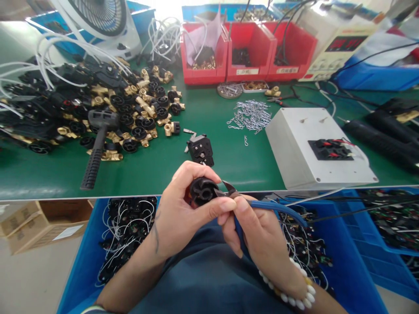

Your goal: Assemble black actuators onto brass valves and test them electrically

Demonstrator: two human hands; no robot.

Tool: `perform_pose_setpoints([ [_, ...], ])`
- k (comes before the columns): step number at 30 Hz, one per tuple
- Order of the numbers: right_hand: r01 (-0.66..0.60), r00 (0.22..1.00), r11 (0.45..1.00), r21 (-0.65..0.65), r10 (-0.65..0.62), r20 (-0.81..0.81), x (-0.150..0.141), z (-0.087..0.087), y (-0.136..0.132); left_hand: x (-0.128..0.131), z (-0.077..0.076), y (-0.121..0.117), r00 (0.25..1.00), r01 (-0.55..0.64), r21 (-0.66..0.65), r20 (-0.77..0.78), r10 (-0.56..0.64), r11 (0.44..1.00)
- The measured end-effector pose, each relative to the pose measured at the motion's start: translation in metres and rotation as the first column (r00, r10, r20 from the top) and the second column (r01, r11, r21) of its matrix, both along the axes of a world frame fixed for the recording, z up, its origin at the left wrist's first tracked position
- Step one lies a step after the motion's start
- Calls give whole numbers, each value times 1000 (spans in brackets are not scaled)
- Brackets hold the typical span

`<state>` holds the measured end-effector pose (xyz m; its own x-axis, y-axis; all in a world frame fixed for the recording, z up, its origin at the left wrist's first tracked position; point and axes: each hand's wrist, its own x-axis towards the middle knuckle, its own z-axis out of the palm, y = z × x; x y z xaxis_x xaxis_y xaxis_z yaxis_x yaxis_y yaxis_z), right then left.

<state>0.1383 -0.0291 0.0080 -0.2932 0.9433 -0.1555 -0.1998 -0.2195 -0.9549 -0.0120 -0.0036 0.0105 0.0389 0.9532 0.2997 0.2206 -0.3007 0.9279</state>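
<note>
My left hand (183,209) is closed around a round black plastic knob (203,191), its spoked face turned toward me. In my right hand (258,226) is a pair of cutting pliers with blue handles (278,206). The jaws of the pliers are parted and reach the right rim of the knob; whether they touch it I cannot tell. My left thumb lies against the jaws, close to my right fingertips. Just beyond my hands, a black gearbox-like part (200,149) with a metal lever rests on the green bench (216,113).
A black mallet (98,144) lies by piled brass valves (144,104) at left. Loose wire clips (250,115) lie ahead, before red bins (204,52). A grey box with switches (321,148) stands at right. Blue crates (347,257) sit below the bench edge.
</note>
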Motion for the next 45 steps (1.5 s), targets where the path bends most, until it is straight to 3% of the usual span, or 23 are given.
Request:
perform_pose_setpoints([
  [7, -47, 998, 999, -19, 46, -39, 2, -1, 1, 0, -1, 0, 999, 42, -51, 1, -42, 998],
  [12, 19, 1000, 1000, 16, -19, 15, -1, -1, 2, 1, -2, 0, 1000, -3, -93, -18, 2, 996],
  [19, -73, 996, 995, -67, 70, -49, 2, 2, 6, 1, -6, 0, 993, 62, -94, 103, -52, 994],
  [24, -8, 999, 999, -38, 7, -31, -2, 1, 3, 3, -5, -1, 1000, -20, -99, 19, 22, 995],
  [28, 1, 1000, 1000, -22, -1, 0, 4, 2, 11, 7, -5, 2, 973, 81, -140, 225, -48, 987],
  [31, 37, 981, 998, 56, -47, 190, 21, -3, 34, 8, -6, 4, 938, 170, -171, 330, -106, 970],
  [33, 3, 901, 994, 107, -49, 431, 34, -12, 52, 8, -7, 4, 929, 203, -194, 349, -125, 960],
  [36, -36, 643, 984, 176, -112, 758, 49, -30, 73, 8, -7, 2, 919, 224, -208, 370, -135, 952],
  [38, -23, 484, 970, 242, -201, 852, 54, -38, 80, 7, -7, 1, 916, 214, -196, 379, -128, 957],
  [40, -4, 395, 937, 348, -319, 861, 55, -40, 80, 6, -8, 1, 922, 195, -168, 366, -122, 966],
  [41, 6, 398, 911, 412, -380, 835, 55, -39, 77, 5, -9, 2, 930, 178, -146, 347, -118, 973],
  [42, 19, 451, 885, 465, -423, 786, 53, -37, 73, 5, -10, 2, 942, 154, -123, 318, -108, 980],
  [43, 32, 559, 874, 486, -419, 716, 50, -33, 68, 6, -12, 3, 953, 122, -89, 289, -92, 989],
  [45, 22, 845, 909, 415, -239, 479, 40, -27, 54, 9, -17, 3, 965, 52, -2, 257, -50, 999],
])
